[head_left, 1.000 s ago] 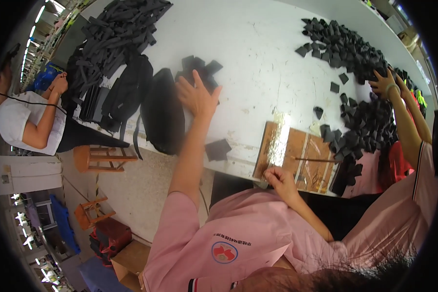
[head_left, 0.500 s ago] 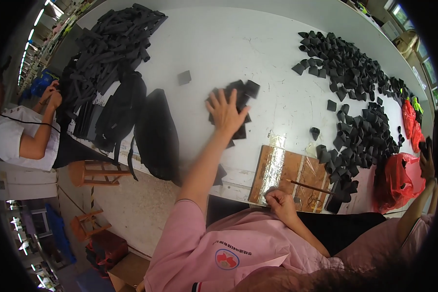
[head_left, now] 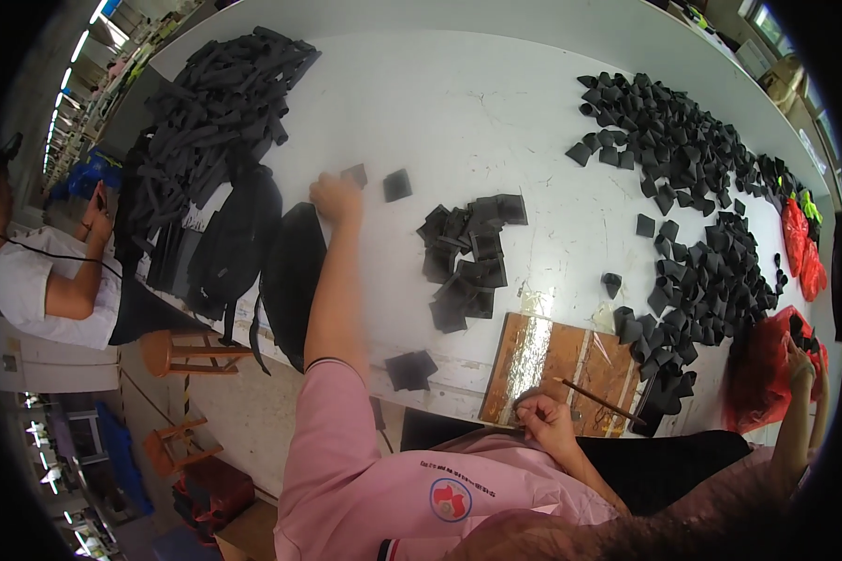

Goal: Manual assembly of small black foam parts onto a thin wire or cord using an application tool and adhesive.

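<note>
My left hand [head_left: 336, 196] has reached out to the left over the table, its fingers curled in beside a small dark grey square piece [head_left: 354, 174]. Whether they grip that piece is hidden. Another black square [head_left: 397, 184] lies just to the right. A loose spread of black square pieces [head_left: 463, 248] sits in front of me, with a few more black pieces [head_left: 410, 370] near the table edge. At the near edge of a brown board [head_left: 507, 374], my right hand [head_left: 546, 420] is closed, fingertips together; what it pinches cannot be made out.
A thin brown stick [head_left: 600, 402] rests across the board. Folded black pieces [head_left: 711, 252] are heaped at right, dark strips [head_left: 229, 103] at far left, beside black bags [head_left: 295, 271]. A red plastic bag [head_left: 767, 374] stands near one person's arm [head_left: 799, 402]; another person [head_left: 51, 290] works at left.
My left hand has left the black squares and moved left, fingers now curled. The squares lie more spread, with one apart near the grey piece. My right hand stays by the board's edge.
</note>
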The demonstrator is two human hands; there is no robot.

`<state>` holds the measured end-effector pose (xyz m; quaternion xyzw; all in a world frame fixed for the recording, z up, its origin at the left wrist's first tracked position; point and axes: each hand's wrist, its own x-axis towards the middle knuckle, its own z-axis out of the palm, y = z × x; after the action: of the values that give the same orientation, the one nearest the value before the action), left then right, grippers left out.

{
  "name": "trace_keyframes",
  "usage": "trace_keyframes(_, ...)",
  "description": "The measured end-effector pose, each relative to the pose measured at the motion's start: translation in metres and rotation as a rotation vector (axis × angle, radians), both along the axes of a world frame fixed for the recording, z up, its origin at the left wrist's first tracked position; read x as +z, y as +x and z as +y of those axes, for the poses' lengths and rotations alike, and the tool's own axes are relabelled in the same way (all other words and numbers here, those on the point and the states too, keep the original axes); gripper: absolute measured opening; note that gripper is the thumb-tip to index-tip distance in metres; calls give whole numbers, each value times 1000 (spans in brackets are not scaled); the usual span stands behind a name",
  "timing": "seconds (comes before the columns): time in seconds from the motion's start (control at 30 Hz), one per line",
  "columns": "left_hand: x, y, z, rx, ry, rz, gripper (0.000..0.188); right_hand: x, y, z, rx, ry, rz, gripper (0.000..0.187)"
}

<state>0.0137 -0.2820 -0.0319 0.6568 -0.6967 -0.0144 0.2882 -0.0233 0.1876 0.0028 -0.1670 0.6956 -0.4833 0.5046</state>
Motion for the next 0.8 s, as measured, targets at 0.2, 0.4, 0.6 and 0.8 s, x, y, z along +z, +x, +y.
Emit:
trace_keyframes(0.2,-11,10,10,-158,72,162,24,4,2,0,16,13,-23,8)
trace_keyframes(0.4,62,-1,172,-607,364,1050,27,-4,-3,-4,33,-90,357,13)
trace_keyframes(0.6,109,41,305,-764,951,1295,38,72,5,-56,-327,-545,-249,25)
trace_keyframes(0.8,118,65,327,-816,1726,1789,28,73,-7,-38,-314,-569,-447,11)
